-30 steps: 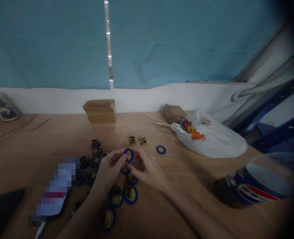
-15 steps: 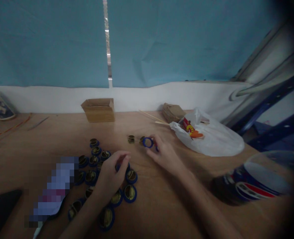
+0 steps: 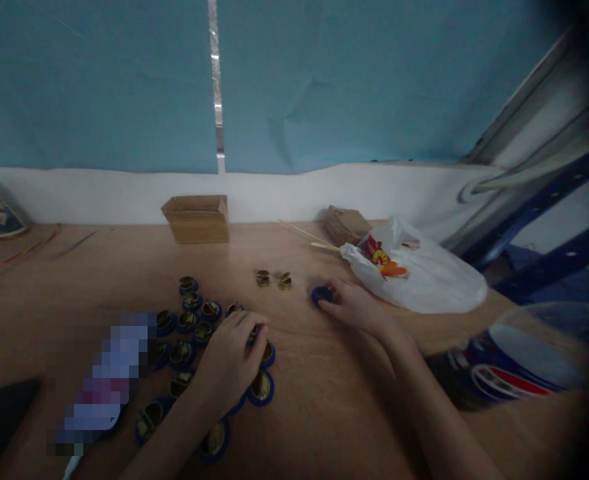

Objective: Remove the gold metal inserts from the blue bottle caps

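Note:
Several gold discs set in blue rings (image 3: 261, 389) lie clustered on the wooden table (image 3: 324, 413). My left hand (image 3: 232, 353) rests palm down on this cluster. Its fingers curl over a piece near its fingertips, and what they grip is hidden. My right hand (image 3: 357, 310) reaches out to the right, its fingertips pinched on a blue ring (image 3: 320, 294) that sits low against the table. Two bare gold pieces (image 3: 273, 279) stand side by side just left of that ring.
A small open cardboard box (image 3: 197, 219) stands by the white wall edge. At the back right are a brown paper stack (image 3: 347, 225), thin sticks (image 3: 302, 235) and a white plastic bag (image 3: 424, 283). A blue, white and red container (image 3: 514, 373) lies at the right, a pixelated object (image 3: 107, 380) at the left.
My hands have parted. The right one carried the blue ring away to the right and lowered it to the table. The left one dropped onto the cluster of ringed discs.

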The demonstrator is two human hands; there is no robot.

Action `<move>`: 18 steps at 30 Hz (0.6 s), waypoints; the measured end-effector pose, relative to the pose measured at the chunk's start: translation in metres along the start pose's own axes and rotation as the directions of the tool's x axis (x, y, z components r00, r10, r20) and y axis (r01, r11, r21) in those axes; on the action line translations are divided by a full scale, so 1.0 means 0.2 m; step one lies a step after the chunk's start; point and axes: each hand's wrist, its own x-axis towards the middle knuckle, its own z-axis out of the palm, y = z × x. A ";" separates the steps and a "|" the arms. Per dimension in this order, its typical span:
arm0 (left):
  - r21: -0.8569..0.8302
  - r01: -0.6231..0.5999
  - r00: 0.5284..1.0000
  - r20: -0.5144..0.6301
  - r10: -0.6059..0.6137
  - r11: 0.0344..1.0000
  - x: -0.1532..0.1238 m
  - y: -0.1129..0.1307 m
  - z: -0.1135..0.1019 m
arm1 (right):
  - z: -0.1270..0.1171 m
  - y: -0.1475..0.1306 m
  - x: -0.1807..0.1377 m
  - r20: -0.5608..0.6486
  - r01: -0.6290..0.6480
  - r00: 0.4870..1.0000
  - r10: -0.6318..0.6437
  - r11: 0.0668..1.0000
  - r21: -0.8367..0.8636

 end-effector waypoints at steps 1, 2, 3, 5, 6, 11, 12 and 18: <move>0.006 -0.005 1.000 -0.004 0.005 1.000 0.00 0.00 0.00 | 0.00 0.00 0.00 0.002 -0.004 1.000 0.004 1.000 -0.007; 0.011 -0.011 1.000 -0.009 0.011 1.000 0.00 0.00 0.00 | 0.00 0.00 0.00 0.002 -0.007 1.000 0.007 1.000 -0.013; 0.015 -0.016 1.000 -0.016 0.016 1.000 0.00 0.00 0.00 | 0.00 0.00 0.00 0.002 -0.008 1.000 0.008 1.000 -0.019; 0.021 -0.018 0.999 -0.028 0.019 1.000 0.00 0.00 0.00 | 0.01 0.01 0.00 -0.002 -0.008 1.000 0.008 1.000 -0.027; 0.024 -0.016 0.999 -0.030 0.017 1.000 0.00 0.00 0.01 | 0.01 0.01 0.00 -0.003 -0.008 1.000 0.008 0.999 -0.031; 0.048 -0.021 0.999 -0.034 0.023 0.999 0.00 -0.01 0.00 | 0.01 0.01 0.00 -0.012 -0.004 1.000 0.003 0.999 -0.051; 0.049 -0.022 0.999 -0.036 0.023 0.999 0.00 -0.01 0.00 | 0.01 0.00 0.01 -0.014 -0.002 1.000 0.001 0.999 -0.054; 0.047 -0.012 1.000 -0.027 0.013 0.999 0.00 -0.01 0.00 | 0.01 0.00 0.01 -0.012 0.006 1.000 -0.007 0.998 -0.065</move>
